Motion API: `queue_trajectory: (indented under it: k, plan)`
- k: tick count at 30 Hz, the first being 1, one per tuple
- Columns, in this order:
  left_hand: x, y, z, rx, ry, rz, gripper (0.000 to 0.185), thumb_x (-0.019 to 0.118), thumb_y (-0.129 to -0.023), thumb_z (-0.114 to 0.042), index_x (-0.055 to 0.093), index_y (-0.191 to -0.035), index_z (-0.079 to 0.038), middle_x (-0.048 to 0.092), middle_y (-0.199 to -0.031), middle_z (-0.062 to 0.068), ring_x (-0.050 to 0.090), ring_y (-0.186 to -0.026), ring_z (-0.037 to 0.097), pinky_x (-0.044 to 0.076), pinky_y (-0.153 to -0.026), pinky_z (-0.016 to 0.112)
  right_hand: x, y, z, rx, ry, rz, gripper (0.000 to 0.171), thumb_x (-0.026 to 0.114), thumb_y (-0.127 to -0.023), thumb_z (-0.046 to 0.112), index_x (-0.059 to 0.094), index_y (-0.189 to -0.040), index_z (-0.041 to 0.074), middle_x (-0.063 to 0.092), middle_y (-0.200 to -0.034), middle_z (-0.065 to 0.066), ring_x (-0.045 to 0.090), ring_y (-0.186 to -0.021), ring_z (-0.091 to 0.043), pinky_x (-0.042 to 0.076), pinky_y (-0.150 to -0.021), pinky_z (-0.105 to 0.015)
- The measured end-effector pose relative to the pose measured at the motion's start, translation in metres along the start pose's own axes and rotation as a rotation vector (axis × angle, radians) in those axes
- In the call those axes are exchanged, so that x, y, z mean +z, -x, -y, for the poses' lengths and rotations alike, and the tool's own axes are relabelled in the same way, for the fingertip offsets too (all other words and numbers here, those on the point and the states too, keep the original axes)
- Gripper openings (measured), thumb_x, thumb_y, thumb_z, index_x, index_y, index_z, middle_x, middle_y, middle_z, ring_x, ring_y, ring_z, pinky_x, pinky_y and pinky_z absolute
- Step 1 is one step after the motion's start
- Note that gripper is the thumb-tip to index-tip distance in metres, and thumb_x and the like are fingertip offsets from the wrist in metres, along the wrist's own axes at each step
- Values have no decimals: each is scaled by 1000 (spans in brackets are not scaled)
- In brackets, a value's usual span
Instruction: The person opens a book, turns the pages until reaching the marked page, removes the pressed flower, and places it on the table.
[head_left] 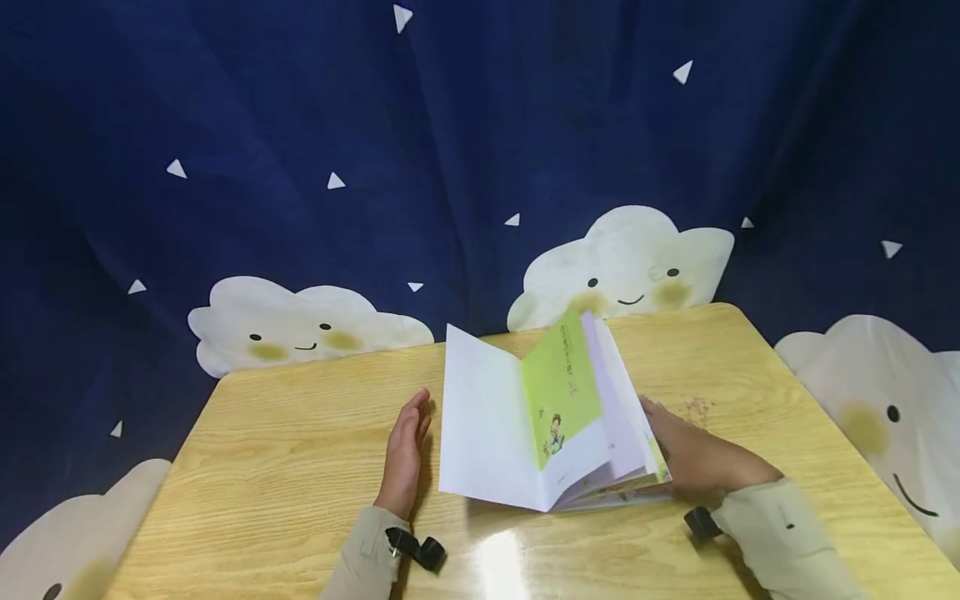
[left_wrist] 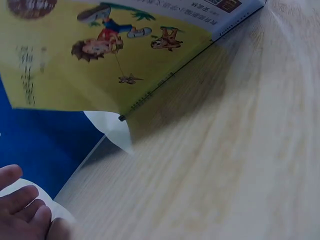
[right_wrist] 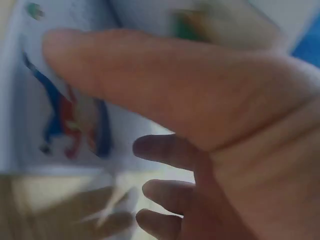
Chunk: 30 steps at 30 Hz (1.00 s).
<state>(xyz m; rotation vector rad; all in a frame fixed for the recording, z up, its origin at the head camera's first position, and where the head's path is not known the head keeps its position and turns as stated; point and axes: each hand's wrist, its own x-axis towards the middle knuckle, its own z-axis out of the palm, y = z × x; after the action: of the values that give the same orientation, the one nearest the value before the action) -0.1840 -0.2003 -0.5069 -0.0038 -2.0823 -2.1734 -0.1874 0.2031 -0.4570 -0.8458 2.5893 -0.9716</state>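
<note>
A thin book (head_left: 491, 425) is partly opened on the table, its white left leaf raised and a green title page (head_left: 555, 379) standing beside it. Its yellow cover (left_wrist: 150, 60), printed with a cartoon child, tilts up from the tabletop in the left wrist view. To the left of the book is my left hand (head_left: 405, 458), fingers extended and holding nothing. My right hand (head_left: 697, 458) is at the book's right edge, its fingertips partly hidden behind the pages. In the right wrist view, the extended thumb overlaps an illustrated page (right_wrist: 30, 125), with the other fingers spread below.
The wooden table (head_left: 292, 467) extends around the book on all sides. Behind it hangs a dark blue curtain (head_left: 465, 150) with white triangles and smiling clouds. Each wrist wears a black strap device (head_left: 416, 548).
</note>
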Motion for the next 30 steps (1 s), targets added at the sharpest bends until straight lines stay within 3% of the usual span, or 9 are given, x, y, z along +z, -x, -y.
queue_trajectory:
  k: [2, 5, 10, 13, 21, 25, 30]
  plan:
    - [0, 1, -1, -7, -48, -16, 45, 30, -107, -25, 44, -141, -1, 37, -152, 11, 29, -142, 23, 22, -116, 38, -7, 1, -1, 51, -67, 33, 85, 70, -78, 7, 24, -149, -4, 8, -153, -35, 12, -137, -56, 26, -102, -67]
    - [0, 3, -6, -1, -160, -27, 40, 35, -106, -21, 54, -134, -1, 42, -149, 8, 31, -141, 23, 21, -116, 41, -17, 6, -3, 157, -89, 53, 80, 68, -75, 2, 32, -146, -5, 3, -153, -36, 6, -136, -59, 27, -99, -69]
    - [5, 11, -24, 42, -252, 2, 33, 42, -104, -13, 60, -126, 4, 44, -147, 16, 32, -140, 33, 23, -114, 48, -30, 16, -10, 219, -38, -9, 88, 78, -79, 36, 35, -144, -5, 8, -151, -39, 14, -132, -62, 27, -95, -74]
    - [8, 13, -30, 48, -253, 26, 31, 46, -102, -11, 60, -125, 5, 44, -146, 18, 34, -138, 35, 26, -113, 49, -38, 22, -15, 242, -9, -38, 88, 77, -80, 38, 34, -143, -7, 9, -149, -42, 16, -130, -64, 28, -93, -75]
    - [10, -1, -12, 11, -297, 141, 42, 58, -98, -24, 55, -136, -6, 53, -139, 11, 46, -130, 27, 37, -107, 41, -51, 36, -27, 273, 45, -77, 89, 74, -83, 41, 33, -142, -11, 10, -146, -45, 20, -126, -66, 30, -90, -75]
    - [17, -3, -22, 28, -315, 210, 44, 60, -96, -23, 53, -137, -9, 51, -140, 10, 45, -130, 28, 38, -105, 45, -52, 39, -33, 262, 46, -91, 86, 72, -85, 40, 34, -140, -13, 12, -144, -47, 20, -125, -67, 31, -89, -74]
    - [30, -5, -45, 98, -451, 277, 45, 62, -94, -34, 53, -137, -22, 47, -145, 0, 35, -138, 22, 26, -112, 53, -57, 41, -36, 291, 67, -94, 86, 69, -86, 44, 33, -141, -12, 11, -144, -48, 16, -126, -68, 28, -88, -76]
